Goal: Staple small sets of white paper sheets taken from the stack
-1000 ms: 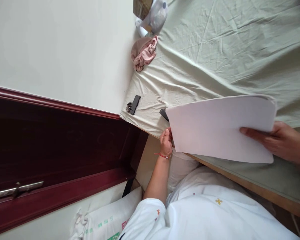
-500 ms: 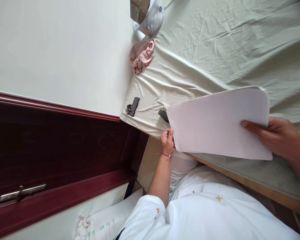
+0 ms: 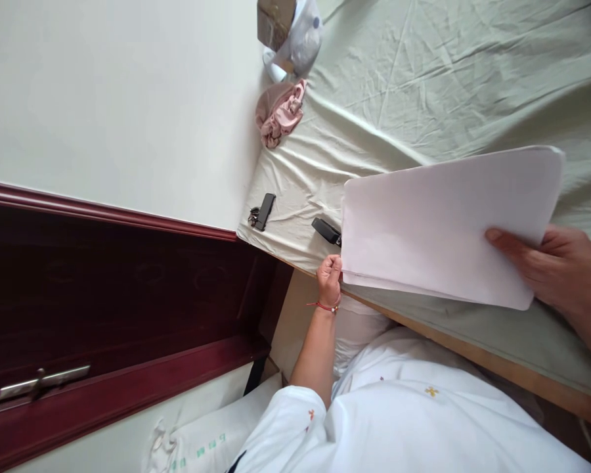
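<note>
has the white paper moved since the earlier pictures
Yes, the white paper has shifted upward in the view, farther from the wooden edge.

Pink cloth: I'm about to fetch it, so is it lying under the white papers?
No, the pink cloth lies by the wall, apart from the white papers that the right hand grips.

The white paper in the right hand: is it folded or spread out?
Spread out: the white paper shows one broad face with no crease. Whether it folds underneath, I cannot tell.
</note>
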{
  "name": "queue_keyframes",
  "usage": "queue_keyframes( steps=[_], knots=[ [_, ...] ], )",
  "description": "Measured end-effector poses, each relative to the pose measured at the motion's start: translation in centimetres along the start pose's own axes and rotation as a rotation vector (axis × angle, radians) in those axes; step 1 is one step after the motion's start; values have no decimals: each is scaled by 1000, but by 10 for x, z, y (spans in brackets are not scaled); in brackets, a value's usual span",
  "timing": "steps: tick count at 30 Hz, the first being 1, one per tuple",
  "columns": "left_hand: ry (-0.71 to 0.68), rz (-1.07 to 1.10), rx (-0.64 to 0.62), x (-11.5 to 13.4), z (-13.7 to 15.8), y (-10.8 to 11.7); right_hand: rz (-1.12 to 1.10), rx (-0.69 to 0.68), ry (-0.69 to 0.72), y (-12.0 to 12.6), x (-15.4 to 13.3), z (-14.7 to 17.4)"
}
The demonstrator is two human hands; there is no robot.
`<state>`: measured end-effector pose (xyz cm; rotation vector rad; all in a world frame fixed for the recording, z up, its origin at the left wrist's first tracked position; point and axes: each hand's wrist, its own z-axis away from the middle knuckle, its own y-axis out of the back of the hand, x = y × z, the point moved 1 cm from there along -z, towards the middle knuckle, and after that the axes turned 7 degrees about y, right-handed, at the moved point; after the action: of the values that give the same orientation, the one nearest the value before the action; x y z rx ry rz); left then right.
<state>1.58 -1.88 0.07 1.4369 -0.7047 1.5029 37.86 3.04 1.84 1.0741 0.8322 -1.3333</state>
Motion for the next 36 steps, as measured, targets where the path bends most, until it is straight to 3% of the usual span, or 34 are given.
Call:
queue_keyframes(
  steps=[4,11,17,23,29,36],
  knots=[
    [36,-25,-53,3,2,1,16,-18,28,1,-3,0],
    [-21,-146,49,6,1,-1,140,-11,66,2,8,-3],
    [20,-60,-76,6,5,1,142,21,96,0,6,-3],
    [-16,-150,13,7,3,-1,146,50,74,-2,-4,-1],
    [37,-70,-91,3,4,5,110,120,48,-1,-3,0],
    [28,-100,-16,4,4,2,100,129,59,-1,3,-1]
  ],
)
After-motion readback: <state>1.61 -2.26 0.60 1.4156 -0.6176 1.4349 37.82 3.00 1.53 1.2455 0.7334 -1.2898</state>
